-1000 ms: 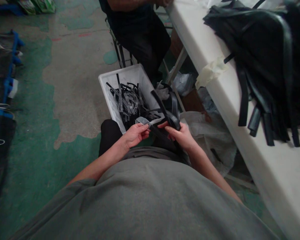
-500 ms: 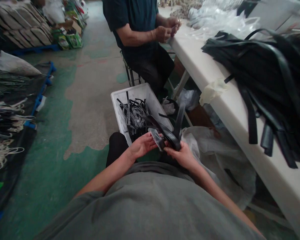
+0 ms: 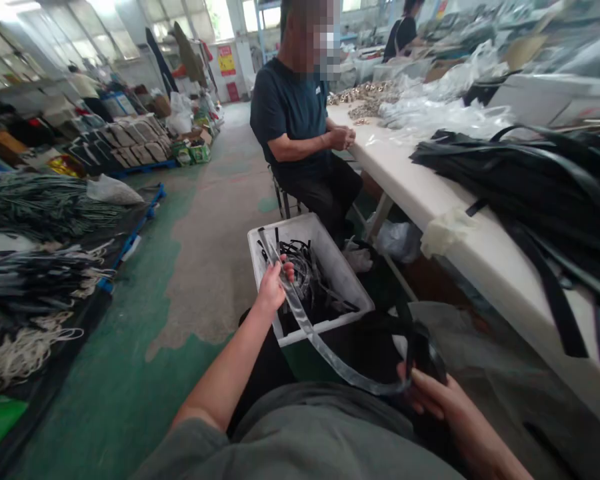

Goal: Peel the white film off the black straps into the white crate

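A long strip [image 3: 325, 350], shiny and grey like plastic film, sags between my two hands. My left hand [image 3: 275, 283] is closed on it near one end, above the white bin [image 3: 257, 250], and the strip's tip sticks up past the fingers. My right hand [image 3: 430, 393] grips a looped black strap [image 3: 427, 353] low on the right, where the grey strip meets it. Whether the strip is peeling off the strap or joined to it, I cannot tell. Tangled black and clear strips [image 3: 305, 270] fill part of the bin.
A white table [image 3: 415, 193] runs along the right, with a pile of black straps [image 3: 545, 193] hanging over its edge. Beyond the bin sits a co-worker [image 3: 290, 120], hands at the table. Pallets with bundled cords [image 3: 40, 273] lie on the left floor.
My hands have drawn apart: the left moved forward over the bin with the strip's end, the right moved right and back with the strap. The strip now stretches between them. The view tilted up.
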`<state>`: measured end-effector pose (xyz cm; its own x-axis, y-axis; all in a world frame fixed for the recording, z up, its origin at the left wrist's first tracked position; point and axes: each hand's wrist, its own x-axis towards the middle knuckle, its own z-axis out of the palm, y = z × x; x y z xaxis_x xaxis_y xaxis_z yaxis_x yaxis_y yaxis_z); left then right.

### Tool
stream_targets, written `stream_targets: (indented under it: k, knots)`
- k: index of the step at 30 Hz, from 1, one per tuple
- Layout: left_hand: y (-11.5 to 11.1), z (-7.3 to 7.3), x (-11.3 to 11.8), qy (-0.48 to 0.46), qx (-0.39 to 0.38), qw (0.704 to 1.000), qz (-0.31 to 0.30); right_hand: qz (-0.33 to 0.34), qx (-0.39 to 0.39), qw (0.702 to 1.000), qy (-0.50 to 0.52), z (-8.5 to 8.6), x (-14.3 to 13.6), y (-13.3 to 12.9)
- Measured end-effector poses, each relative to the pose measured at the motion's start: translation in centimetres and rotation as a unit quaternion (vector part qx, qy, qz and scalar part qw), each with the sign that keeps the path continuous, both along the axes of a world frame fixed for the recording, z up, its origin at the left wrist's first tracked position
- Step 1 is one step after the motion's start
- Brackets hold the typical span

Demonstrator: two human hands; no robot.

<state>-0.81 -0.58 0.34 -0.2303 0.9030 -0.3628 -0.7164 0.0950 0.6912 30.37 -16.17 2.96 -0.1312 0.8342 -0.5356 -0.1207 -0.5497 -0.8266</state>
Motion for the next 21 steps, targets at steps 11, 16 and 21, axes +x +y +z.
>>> stream_targets:
  k: [11, 16, 21]
  knots:
    - [-9.8, -1.2, 7.1, 0.15, 0.038, 0.937, -0.314, -0.077, 0.095, 0.988, 0.097, 1.3, -7.2, 7.7]
    - [-11.2, -1.2, 8.0, 0.191, 0.055, 0.901, -0.385, -0.059, 0.081, 0.986, 0.133, 2.1, -7.6, 7.7]
    - [-11.4, -0.7, 8.8, 0.199, 0.049, 0.903, -0.377, -0.07, 0.126, 0.987, 0.065, 1.9, -7.8, 7.1]
